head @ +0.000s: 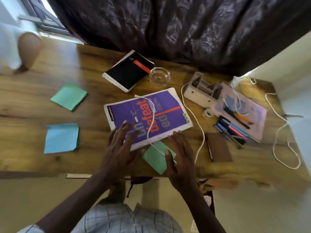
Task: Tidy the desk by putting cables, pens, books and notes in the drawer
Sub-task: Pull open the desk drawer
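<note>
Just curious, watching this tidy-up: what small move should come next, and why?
Probably lift the white cable away first: it lies across the purple book and the green note, so raising either would likely drag it.

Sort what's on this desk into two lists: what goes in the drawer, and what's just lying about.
For the drawer: purple book, black notebook, brown notebook, white cable, pens, green note, blue note, second green note.

Just lying about: glass dish, grey organiser, tape roll.
</note>
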